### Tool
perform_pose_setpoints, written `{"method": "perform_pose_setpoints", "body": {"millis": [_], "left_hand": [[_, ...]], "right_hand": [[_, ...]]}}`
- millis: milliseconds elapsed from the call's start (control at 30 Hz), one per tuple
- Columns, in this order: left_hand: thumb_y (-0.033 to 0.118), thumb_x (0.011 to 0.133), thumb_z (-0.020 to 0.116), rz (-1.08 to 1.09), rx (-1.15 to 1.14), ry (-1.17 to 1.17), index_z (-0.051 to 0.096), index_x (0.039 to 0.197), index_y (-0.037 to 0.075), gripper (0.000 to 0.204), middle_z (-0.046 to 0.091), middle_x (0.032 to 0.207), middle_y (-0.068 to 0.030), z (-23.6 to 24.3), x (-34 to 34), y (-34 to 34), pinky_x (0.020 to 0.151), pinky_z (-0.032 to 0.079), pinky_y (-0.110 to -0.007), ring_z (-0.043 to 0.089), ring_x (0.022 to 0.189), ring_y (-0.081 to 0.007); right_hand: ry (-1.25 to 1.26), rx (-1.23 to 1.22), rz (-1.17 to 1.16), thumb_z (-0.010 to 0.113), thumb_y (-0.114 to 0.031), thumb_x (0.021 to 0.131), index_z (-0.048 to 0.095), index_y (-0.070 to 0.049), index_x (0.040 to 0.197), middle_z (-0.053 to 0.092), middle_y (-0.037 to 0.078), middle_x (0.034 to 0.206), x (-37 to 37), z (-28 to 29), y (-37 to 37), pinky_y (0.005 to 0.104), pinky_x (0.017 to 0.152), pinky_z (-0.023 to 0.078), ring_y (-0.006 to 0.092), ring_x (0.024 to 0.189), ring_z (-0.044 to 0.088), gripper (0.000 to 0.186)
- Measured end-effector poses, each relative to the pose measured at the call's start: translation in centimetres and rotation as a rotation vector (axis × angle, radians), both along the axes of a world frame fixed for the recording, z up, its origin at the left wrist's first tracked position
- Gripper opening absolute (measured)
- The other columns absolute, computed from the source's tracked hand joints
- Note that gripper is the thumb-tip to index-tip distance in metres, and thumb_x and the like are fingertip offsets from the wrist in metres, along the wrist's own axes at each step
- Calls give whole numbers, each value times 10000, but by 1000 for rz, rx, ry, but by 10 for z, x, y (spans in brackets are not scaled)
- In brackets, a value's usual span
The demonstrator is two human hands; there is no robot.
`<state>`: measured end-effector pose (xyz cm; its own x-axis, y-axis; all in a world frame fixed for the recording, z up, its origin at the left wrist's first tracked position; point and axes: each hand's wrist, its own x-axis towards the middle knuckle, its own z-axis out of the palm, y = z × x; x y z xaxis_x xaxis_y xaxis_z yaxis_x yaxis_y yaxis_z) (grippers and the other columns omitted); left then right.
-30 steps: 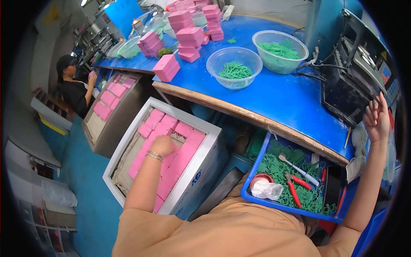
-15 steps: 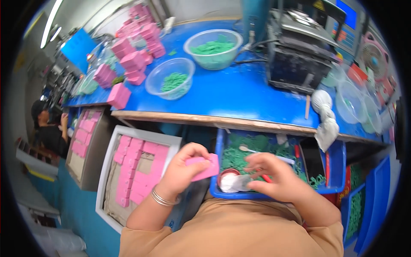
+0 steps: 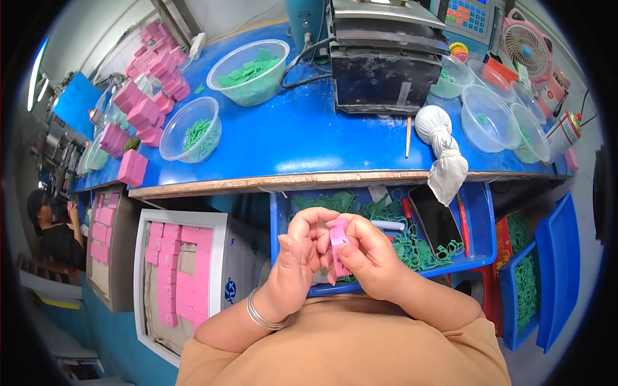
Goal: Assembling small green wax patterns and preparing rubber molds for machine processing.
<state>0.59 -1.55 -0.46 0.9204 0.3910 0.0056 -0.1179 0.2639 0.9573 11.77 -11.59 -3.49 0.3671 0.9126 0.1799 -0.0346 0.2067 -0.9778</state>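
Observation:
My left hand [image 3: 299, 257], bangles at its wrist, and my right hand [image 3: 373, 264] grip a pink block [image 3: 338, 248] turned narrow side toward me, my right thumb pressing it. Behind them is a blue tray [image 3: 486, 238] of tangled green pieces, a black phone [image 3: 434, 222] and red-handled tools [image 3: 463, 225], partly hidden by my hands. Left of it, a white-framed box [image 3: 141, 283] holds rows of pink blocks [image 3: 170, 270].
On the blue bench [image 3: 290, 145] are stacked pink blocks [image 3: 132, 167], clear bowls [image 3: 248, 87], a black machine [image 3: 386, 77], a tied white cloth [image 3: 450, 154] and a fan [image 3: 528, 48]. A co-worker [image 3: 48, 235] is at far left. More blue trays [image 3: 550, 270] stand at right.
My left hand has lifted a pink block from the box and moved rightward. My right hand has come from the machine to grip it too. The view has swung right.

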Motion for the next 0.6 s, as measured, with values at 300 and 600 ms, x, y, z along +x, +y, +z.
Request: {"method": "perform_pose_setpoints", "body": {"millis": [300,600], "left_hand": [[182,865,433,62,18,-12,302,1202,26,393,454,1030,-82,1,-6,-5,657,433,-241,463,831,-109],[-39,768,458,141,237,29,303,1143,67,419,416,949,-62,-5,-7,-1,556,402,-223,450,695,-91]], "right_hand": [[-207,98,-143,388,-198,939,477,15,1020,447,195,1135,-6,-6,0,336,913,360,265,1079,452,244],[376,217,-119,515,-100,895,337,-69,1017,453,186,1173,-14,-5,4,314,885,398,158,1042,472,217]]}}
